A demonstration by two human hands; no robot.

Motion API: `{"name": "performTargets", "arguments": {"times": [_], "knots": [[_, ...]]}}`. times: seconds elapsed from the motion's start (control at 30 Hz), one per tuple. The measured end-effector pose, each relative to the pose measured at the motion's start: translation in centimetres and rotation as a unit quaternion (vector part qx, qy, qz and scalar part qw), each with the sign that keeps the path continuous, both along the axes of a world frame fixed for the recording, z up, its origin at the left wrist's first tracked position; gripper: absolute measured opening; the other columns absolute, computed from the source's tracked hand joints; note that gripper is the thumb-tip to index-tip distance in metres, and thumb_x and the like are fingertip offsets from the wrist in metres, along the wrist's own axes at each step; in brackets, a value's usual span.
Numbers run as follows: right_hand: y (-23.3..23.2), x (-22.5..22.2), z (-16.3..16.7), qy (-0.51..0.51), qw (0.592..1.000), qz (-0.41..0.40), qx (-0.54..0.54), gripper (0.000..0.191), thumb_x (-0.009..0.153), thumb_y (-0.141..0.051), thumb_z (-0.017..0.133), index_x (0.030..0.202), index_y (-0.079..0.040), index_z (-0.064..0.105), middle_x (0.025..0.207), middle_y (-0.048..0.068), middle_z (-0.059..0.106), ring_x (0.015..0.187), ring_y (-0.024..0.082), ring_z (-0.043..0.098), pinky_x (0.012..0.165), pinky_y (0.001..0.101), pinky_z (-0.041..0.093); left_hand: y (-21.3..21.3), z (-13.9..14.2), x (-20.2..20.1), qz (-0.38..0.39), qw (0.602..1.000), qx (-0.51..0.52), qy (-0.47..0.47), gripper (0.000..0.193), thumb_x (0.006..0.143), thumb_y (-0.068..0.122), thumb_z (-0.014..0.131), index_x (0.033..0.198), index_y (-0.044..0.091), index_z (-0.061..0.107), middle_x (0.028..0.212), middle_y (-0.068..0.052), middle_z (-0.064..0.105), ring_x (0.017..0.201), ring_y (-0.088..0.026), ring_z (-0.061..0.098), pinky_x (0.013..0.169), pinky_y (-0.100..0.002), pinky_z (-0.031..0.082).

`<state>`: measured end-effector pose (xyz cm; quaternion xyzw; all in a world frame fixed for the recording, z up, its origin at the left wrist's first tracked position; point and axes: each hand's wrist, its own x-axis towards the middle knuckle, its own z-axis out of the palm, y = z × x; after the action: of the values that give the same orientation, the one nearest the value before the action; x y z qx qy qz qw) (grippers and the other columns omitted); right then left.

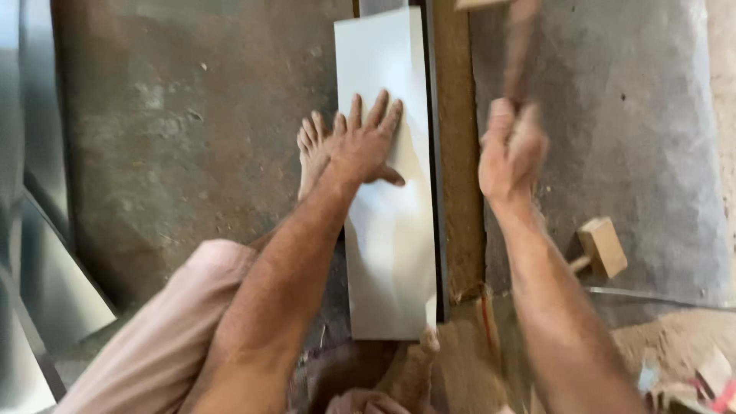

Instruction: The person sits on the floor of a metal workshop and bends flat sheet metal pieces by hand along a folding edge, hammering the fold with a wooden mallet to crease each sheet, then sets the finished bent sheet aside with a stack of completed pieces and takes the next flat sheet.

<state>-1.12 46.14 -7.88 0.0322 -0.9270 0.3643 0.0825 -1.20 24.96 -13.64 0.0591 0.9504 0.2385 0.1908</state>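
A: The left hand (366, 138) lies flat and open on the pale sheet (387, 230), with the fingers (376, 109) spread and the thumb pointing to the right. Do you see the same?

B: Yes. The right hand (510, 149) is closed around a wooden handle (520, 54), which goes up to the top edge of the view. It is blurred, so I cannot tell what kind of head the tool has (only a pale piece shows at the very top).

A: Where is the sheet exactly?

B: It lies lengthwise on the floor (192, 153), in the middle of the view. Its right long edge is against a dark thin strip (435, 153), and just beside this strip runs a brown beam (460, 153).

A: There is also a bare foot (313, 153) at the left edge of the sheet, just beside the left hand. The knee in light trousers (176, 322) is lower left.

B: And a small wooden mallet (598, 247) lies on the grey floor at the right, near the right forearm but not touching it. Some sawdust (675, 337) is lower right, and grey metal sheets (38, 268) lean at the far left.
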Motion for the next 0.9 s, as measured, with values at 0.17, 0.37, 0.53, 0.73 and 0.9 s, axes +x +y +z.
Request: {"name": "performTargets", "arguments": {"times": [0.17,0.37,0.53,0.73,0.9], "knots": [[1.3,3.2,0.0,-0.296,0.948,-0.025,0.116,0.035,0.108,-0.037,0.043,0.111,-0.002,0.050,0.067,0.005,0.057,0.048,0.018,0.054,0.039,0.0399,0.044,0.0,0.2,-0.1,-0.003,1.000,0.004,-0.014,0.150,0.049,0.051,0.100,0.164,0.024,0.008,0.172,-0.004,0.000,0.156,-0.043,0.000,0.125,-0.061,0.014],[5.0,8.2,-2.2,-0.095,0.988,0.000,0.121,0.030,0.115,-0.032,0.050,0.110,-0.003,0.056,0.075,0.006,0.060,0.060,0.012,0.055,0.051,0.0351,0.047,0.1,-0.2,-0.3,-0.014,1.000,0.011,0.010,0.151,0.050,0.055,0.099,0.164,0.021,0.007,0.171,-0.008,-0.001,0.154,-0.045,-0.002,0.125,-0.061,0.011],[8.1,13.6,-4.2,-0.106,0.988,-0.040,0.107,0.031,0.115,-0.032,0.050,0.108,-0.003,0.058,0.075,0.012,0.064,0.060,0.015,0.059,0.052,0.0359,0.048,0.1,-0.6,0.0,-0.007,1.000,0.003,-0.006,0.151,0.048,0.051,0.100,0.164,0.023,0.007,0.172,-0.006,0.000,0.155,-0.044,-0.002,0.126,-0.060,0.012],[8.1,19.8,-3.4,-0.079,0.968,0.023,0.238,0.030,0.110,-0.033,0.055,0.111,-0.002,0.057,0.080,0.021,0.064,0.074,0.037,0.067,0.059,0.0431,0.049,0.1,-1.7,0.3,-0.011,0.999,-0.005,0.053,0.148,0.053,0.054,0.100,0.166,0.018,0.011,0.172,-0.011,0.006,0.155,-0.047,0.001,0.125,-0.063,0.015],[8.9,24.4,-1.1,-0.139,0.976,-0.146,-0.087,0.033,0.109,-0.032,0.053,0.112,0.001,0.053,0.068,0.017,0.058,0.056,0.017,0.057,0.053,0.0382,0.046,-0.2,-4.1,-0.1,-0.026,0.991,-0.003,0.128,0.135,0.051,0.056,0.100,0.157,0.011,0.029,0.159,-0.018,0.032,0.146,-0.049,0.021,0.117,-0.064,0.022]]}}
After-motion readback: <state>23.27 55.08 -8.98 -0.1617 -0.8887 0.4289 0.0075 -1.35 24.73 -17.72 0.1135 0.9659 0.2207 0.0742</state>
